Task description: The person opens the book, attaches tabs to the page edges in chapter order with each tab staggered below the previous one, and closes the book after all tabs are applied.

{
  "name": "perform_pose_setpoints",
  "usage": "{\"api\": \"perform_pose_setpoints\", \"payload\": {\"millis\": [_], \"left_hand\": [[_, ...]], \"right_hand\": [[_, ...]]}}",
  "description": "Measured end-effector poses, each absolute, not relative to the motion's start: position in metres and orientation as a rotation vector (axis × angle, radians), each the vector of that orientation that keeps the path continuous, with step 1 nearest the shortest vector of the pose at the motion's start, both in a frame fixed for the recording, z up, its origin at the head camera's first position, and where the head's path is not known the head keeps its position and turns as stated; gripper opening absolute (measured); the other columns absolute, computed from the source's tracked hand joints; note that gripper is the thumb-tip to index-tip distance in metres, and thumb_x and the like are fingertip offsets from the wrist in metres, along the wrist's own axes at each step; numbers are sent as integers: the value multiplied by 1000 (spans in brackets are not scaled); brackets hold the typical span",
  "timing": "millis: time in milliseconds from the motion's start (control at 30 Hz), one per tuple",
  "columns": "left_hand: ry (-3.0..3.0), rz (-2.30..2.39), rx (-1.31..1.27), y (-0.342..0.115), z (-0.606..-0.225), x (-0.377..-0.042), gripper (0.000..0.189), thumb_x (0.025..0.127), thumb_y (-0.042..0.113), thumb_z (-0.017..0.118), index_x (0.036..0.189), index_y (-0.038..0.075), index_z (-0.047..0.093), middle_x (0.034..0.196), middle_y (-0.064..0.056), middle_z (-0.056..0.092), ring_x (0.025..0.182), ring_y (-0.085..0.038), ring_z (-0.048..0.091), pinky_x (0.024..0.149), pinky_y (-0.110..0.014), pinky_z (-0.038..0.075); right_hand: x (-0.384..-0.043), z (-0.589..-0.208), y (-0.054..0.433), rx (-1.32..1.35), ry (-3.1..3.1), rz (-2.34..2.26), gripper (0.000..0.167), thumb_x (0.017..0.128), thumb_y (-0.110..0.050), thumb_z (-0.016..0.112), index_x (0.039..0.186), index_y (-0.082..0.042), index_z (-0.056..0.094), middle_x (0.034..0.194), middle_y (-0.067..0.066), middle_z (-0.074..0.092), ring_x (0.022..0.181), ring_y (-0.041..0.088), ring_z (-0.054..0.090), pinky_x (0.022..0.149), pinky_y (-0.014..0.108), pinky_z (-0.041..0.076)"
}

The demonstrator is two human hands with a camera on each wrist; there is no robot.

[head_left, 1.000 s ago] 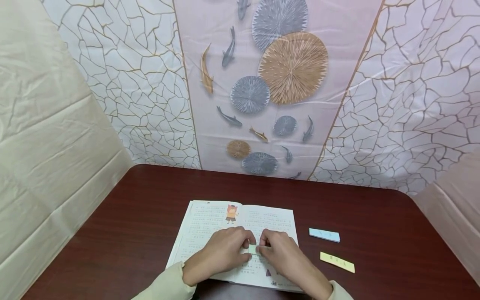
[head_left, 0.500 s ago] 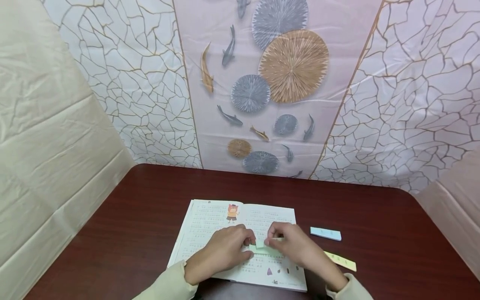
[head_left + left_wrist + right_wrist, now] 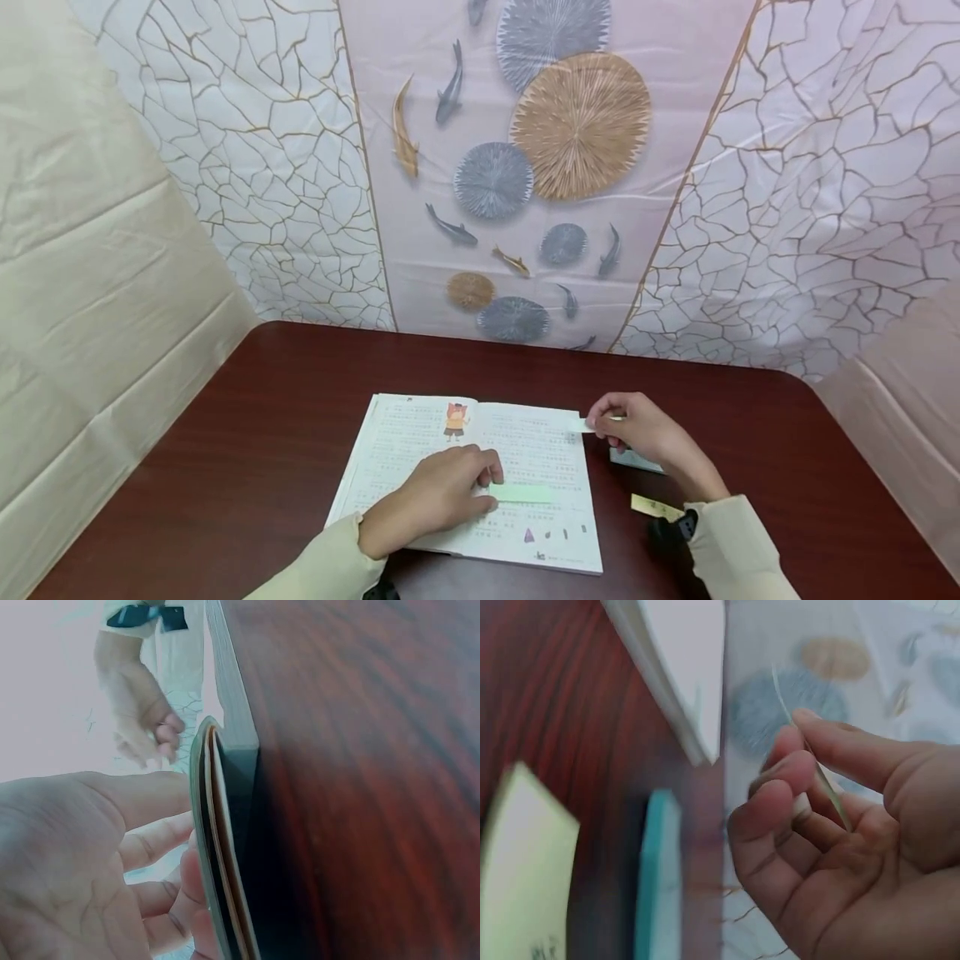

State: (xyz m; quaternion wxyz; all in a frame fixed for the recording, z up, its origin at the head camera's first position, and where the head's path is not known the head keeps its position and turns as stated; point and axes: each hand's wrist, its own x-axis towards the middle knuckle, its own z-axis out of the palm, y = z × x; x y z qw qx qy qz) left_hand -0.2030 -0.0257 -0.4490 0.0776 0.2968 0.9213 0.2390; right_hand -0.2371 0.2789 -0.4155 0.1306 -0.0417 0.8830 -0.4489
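2 hands well apart: the left hand [image 3: 442,493] on an open book [image 3: 536,446], the right hand [image 3: 647,429] holding a pale strip [image 3: 577,425].

The left hand holds the left end of a green pad [image 3: 527,493] between thumb and forefinger, low centre of the frame; its long axis runs left to right. The right hand, nearer the page's upper-right edge, pinches the strip; its free end points left over that edge, well above the pad in the frame, contact unclear. Right of the book on the worktop [image 3: 315,375], a blue pad [image 3: 634,461] and a yellow pad [image 3: 654,507] lie partly behind the right hand and sleeve [image 3: 738,542].
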Motion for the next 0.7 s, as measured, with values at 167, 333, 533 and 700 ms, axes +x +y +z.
{"api": "perform_pose_setpoints", "payload": {"millis": [167,333,533,700], "left_hand": [[2732,736,883,-28,-450,-204,20,86,21,86,98,23,70,86,15,57,73,-1,50,66,-23,44],[2724,762,839,-31,-447,-204,20,86,21,86,98,24,70,86,15,56,73,-2,50,67,-24,44],[2726,771,850,-32,-449,-203,22,85,21,87,99,24,69,86,16,56,74,0,50,68,-23,44],[2739,745,885,-29,-450,-204,22,86,21,86,99,24,69,86,16,55,73,0,49,66,-23,44]], "right_hand": [[-252,-434,289,-119,2538,-1263,13,107,-11,61,106,0,69,87,9,65,69,20,49,61,33,43],[-262,-440,287,-110,2537,-1252,14,106,-13,62,107,-2,71,89,8,66,68,18,48,59,31,43],[-264,-443,284,-103,2562,-1195,16,107,-17,63,106,-4,71,88,8,64,70,20,49,63,33,44],[-263,-444,281,-96,2635,-1125,22,106,-27,67,100,-6,70,80,5,59,68,19,49,61,32,42]]}}
